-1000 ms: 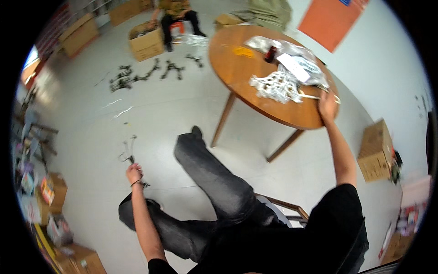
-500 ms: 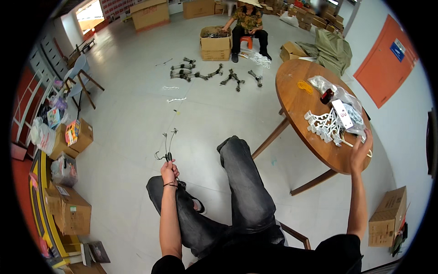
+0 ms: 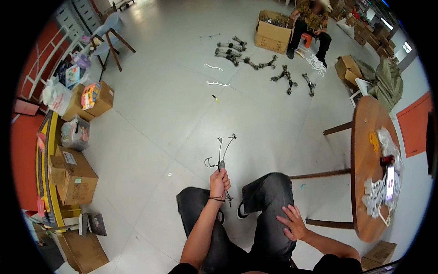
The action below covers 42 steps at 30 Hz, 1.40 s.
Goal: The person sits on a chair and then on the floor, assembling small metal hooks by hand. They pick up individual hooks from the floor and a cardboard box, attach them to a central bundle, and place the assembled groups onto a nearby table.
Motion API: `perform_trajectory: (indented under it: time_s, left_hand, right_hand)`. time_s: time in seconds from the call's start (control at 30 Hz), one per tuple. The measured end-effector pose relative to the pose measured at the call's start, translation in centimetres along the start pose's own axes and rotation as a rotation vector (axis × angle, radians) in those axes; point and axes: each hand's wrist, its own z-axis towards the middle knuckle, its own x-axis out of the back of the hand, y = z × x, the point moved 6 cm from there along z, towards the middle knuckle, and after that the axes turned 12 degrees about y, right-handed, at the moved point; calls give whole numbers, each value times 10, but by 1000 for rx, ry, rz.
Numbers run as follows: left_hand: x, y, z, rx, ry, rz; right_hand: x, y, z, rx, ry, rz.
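My left hand (image 3: 220, 183) is closed around a thin dark wiry piece (image 3: 222, 157) over my left knee. Two slender stems with small knobbed ends stick up from the fist, a curled dark strand bends off to the left, and another end pokes out below. I cannot make out its exact kind. My right hand (image 3: 292, 222) rests on my right thigh with fingers spread and nothing in it. On the round wooden table (image 3: 363, 128) at right lie white hook-like pieces (image 3: 375, 194), a lit phone (image 3: 389, 182), a small dark red object (image 3: 387, 160) and a yellow loop (image 3: 374, 141).
Several dark wiry pieces (image 3: 251, 63) lie on the floor ahead, near two white strips (image 3: 218, 83). Beyond them a person (image 3: 312, 23) sits by an open carton (image 3: 273, 34). Boxes (image 3: 75, 176) and bags line the left, with a chair (image 3: 109, 39) behind.
My right hand has left the white pieces on the table and come down onto my thigh. My left hand keeps its hold on the wiry piece. The view has swung left.
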Motion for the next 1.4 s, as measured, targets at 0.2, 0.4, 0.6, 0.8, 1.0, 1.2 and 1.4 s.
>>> perform_trajectory:
  time_s: [0.2,0.4,0.6,0.8,1.0,1.2,1.4]
  left_hand:
    - [-11,27,48,21,142,59]
    - [-22,-2,53,264,143,65]
    - [-14,-46,7,425,248,161]
    - [-19,-13,-12,404,310,243]
    - [-41,179,31,168,368,435]
    - [29,343,-33,85,674,588]
    - [66,416,-91,163,1048,624]
  right_hand:
    - [-29,82,-75,-603,114,60]
    - [-74,33,-310,-1824,-797,-14]
    - [-69,-16,-377,-1880,-830,-52]
    - [-77,-4,-336,-1794,-601,7]
    - [-75,4,-240,-1887,-579,108]
    - [-42,65,-158,-1882,-603,69]
    - [-24,125,-89,-1854,-614,90]
